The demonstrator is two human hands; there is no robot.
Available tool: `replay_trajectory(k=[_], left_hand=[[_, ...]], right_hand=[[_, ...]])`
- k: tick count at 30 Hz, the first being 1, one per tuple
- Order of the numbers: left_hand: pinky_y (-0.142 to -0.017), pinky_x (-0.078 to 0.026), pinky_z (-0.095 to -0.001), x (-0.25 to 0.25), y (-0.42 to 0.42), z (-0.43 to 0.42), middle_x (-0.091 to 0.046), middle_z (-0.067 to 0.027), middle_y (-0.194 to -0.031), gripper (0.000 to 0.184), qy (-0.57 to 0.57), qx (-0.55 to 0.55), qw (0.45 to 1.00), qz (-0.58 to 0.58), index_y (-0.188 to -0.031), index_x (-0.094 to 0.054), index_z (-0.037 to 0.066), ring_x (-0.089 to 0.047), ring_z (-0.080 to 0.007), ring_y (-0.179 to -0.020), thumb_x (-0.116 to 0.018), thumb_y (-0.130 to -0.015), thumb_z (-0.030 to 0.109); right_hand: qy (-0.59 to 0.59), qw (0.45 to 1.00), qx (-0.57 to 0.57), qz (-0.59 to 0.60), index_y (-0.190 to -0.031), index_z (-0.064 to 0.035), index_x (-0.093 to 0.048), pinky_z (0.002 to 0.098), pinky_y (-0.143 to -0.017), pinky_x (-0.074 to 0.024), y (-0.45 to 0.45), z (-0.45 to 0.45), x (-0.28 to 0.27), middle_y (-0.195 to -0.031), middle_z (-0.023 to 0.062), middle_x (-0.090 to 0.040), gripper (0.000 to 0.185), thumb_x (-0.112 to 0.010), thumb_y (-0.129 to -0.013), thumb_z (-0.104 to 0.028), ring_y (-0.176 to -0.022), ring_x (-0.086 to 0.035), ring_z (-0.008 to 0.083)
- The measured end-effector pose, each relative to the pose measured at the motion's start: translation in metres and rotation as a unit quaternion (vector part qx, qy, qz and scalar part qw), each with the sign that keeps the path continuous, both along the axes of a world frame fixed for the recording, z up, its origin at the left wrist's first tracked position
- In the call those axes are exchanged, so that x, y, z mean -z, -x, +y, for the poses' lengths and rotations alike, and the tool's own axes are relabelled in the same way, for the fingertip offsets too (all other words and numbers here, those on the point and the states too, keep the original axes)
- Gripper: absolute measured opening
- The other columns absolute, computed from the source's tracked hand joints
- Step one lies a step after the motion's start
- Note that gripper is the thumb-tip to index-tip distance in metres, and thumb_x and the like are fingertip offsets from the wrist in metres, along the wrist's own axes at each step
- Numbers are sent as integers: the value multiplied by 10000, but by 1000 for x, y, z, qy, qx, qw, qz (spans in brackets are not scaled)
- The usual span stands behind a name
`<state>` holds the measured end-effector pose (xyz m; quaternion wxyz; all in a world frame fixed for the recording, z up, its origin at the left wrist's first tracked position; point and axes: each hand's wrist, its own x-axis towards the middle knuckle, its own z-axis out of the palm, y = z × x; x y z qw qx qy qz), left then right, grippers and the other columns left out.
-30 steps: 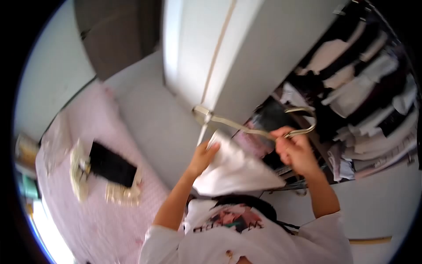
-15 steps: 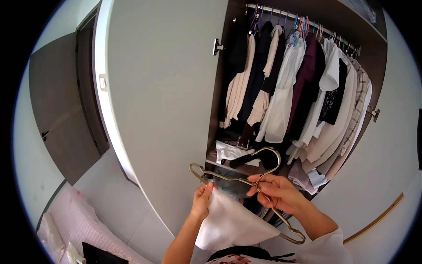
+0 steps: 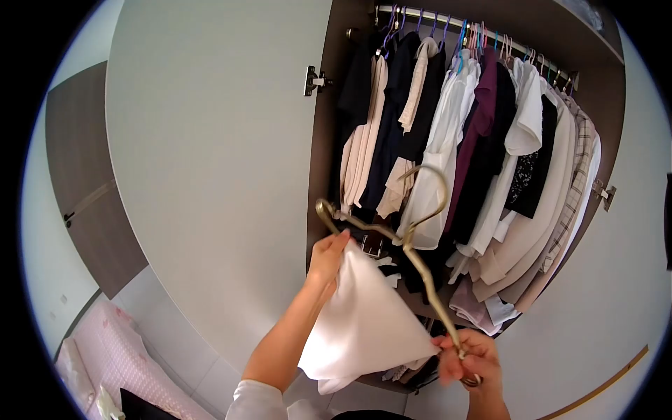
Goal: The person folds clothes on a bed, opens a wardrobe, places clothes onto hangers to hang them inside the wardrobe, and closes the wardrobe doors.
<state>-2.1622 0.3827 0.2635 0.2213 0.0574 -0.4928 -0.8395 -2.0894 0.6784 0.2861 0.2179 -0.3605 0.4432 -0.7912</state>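
A gold-coloured clothes hanger point(image 3: 427, 280) is held up in front of the open wardrobe, its hook at the top. A pale, whitish-pink garment point(image 3: 367, 318) stretches below it between both hands; its kind cannot be made out. My left hand point(image 3: 327, 264) pinches the garment's upper corner against the hanger's left end. At the lower right, my right hand point(image 3: 474, 360) is closed around the hanger's other end, with the garment's right corner at its fingertips. Some of its fingers are slightly blurred.
Many clothes, among them a maroon top point(image 3: 483, 91), hang from a metal rail point(image 3: 420, 15). Folded items point(image 3: 483, 308) lie beneath. A wide wardrobe door point(image 3: 217, 175) stands open at left, another door panel point(image 3: 595, 301) at right. A pink-covered bed point(image 3: 105, 346) is at lower left.
My right hand has moved from beside the hook down to the hanger's right end. The hanger and my left hand are higher in view. The view has shifted slightly.
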Motion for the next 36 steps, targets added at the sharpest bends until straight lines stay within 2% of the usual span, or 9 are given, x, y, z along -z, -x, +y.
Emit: replay_trajectory(k=[5, 9, 11, 15, 16, 21, 25, 31, 36], left_hand=[[-612, -426, -227, -59, 42, -24, -557, -5, -701, 248, 224, 16, 972, 65, -859, -565, 33, -518, -85, -636, -540, -898, 277], [-895, -395, -328, -113, 90, -53, -462, -165, -1146, 474, 382, -348, 823, 234, -1166, -418, -43, -489, -236, -1033, -573, -867, 289], [-1005, -275, -394, -146, 107, -63, -297, -261, -1289, 614, 400, -355, 800, 273, -1261, -289, -75, -325, -365, -1193, -545, -861, 313], [-1079, -131, -399, -184, 148, -77, -135, -222, -1438, 801, 298, -145, 897, 292, -1388, -124, -19, -119, -357, -1334, -401, -865, 521], [-1087, -66, -394, -191, 151, -79, -76, -146, -1476, 805, 318, -126, 899, 273, -1417, -92, 57, -65, -297, -1359, -338, -857, 581], [-1085, -52, -345, -206, 198, -76, -102, -87, -1480, 779, 119, 31, 893, 434, -1423, -125, 97, -48, -206, -1365, -333, -865, 599], [-1056, -153, -353, -206, 231, -83, -19, -74, -1495, 957, -61, 212, 899, 378, -1434, -69, 209, -126, -246, -1355, -250, -717, 817], [-1073, -151, -415, -215, 250, -82, -135, -171, -1462, 1117, 95, 272, 933, 215, -1428, -111, 192, -137, -297, -1350, -71, -574, 911], [-1013, -301, -402, -201, 301, -103, -365, -159, -1362, 1014, 56, 293, 923, 243, -1397, -248, 107, -388, -266, -1225, -154, -699, 836]], right_hand=[[63, 995, 77, 15, -1073, 224, -397, 251, -295, -350, 7, 9, -46, -478, 97, -441, 425, -526, -785, -61, -289, -317, 81], [83, 989, 74, 92, -1031, 245, -386, 228, -240, -272, 8, -2, -87, -457, 103, -427, 394, -499, -786, -42, -288, -319, 81], [118, 974, 137, 136, -990, 252, -383, 212, -215, -245, 9, -6, -104, -460, 110, -435, 371, -477, -792, -47, -272, -303, 75], [90, 963, 152, 204, -1000, 231, -383, 202, -211, -259, 0, -23, -149, -470, 97, -439, 361, -476, -818, -68, -263, -305, 70], [90, 961, 161, 206, -1018, 219, -379, 197, -212, -266, -1, -29, -157, -475, 85, -438, 364, -476, -835, -80, -265, -312, 66], [2, 966, 143, 216, -1079, 190, -362, 184, -218, -280, 8, -58, -202, -496, 54, -429, 367, -449, -886, -110, -269, -316, 52], [-6, 968, 161, 193, -1116, 199, -352, 167, -221, -265, 22, -81, -222, -543, 37, -422, 369, -411, -897, -93, -284, -297, 29], [14, 965, 214, 150, -1175, 191, -311, 167, -230, -283, 38, -133, -251, -609, 35, -407, 364, -352, -914, -60, -303, -284, 24], [-29, 984, 119, 128, -1158, 165, -371, 159, -270, -257, 103, -155, -283, -618, -2, -385, 340, -401, -902, -56, -335, -263, 15]])
